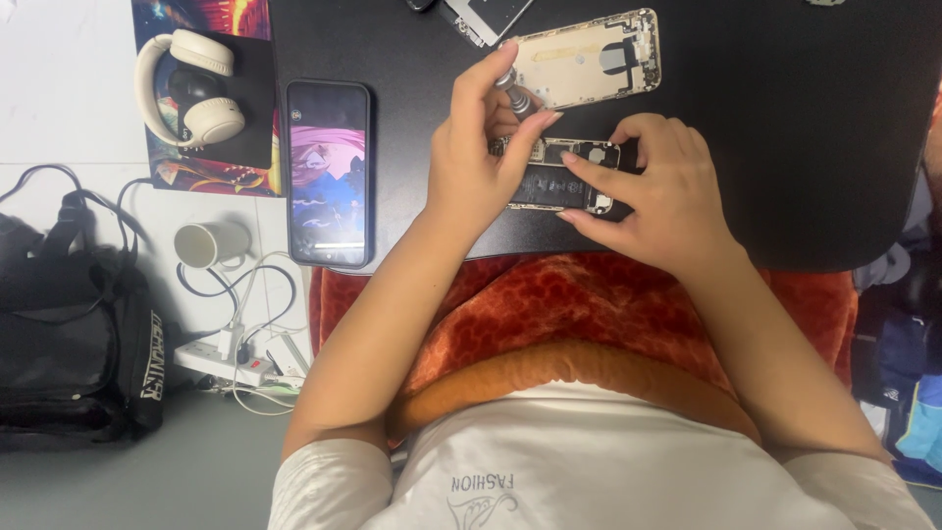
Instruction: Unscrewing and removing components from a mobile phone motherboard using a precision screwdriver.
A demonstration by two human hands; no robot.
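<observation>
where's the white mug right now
In the head view the white mug lies on its side at the left, off the black table, below the headphones and left of the lit phone.

Our left hand (476,157) covered the left end of the opened phone (559,177), and our right hand (657,191) hid its right end. The screwdriver (515,96) tip was lost behind our fingers. A screen panel (486,15) ran off the top edge. Screws inside the gold rear housing (589,59) were too small to tell.
</observation>
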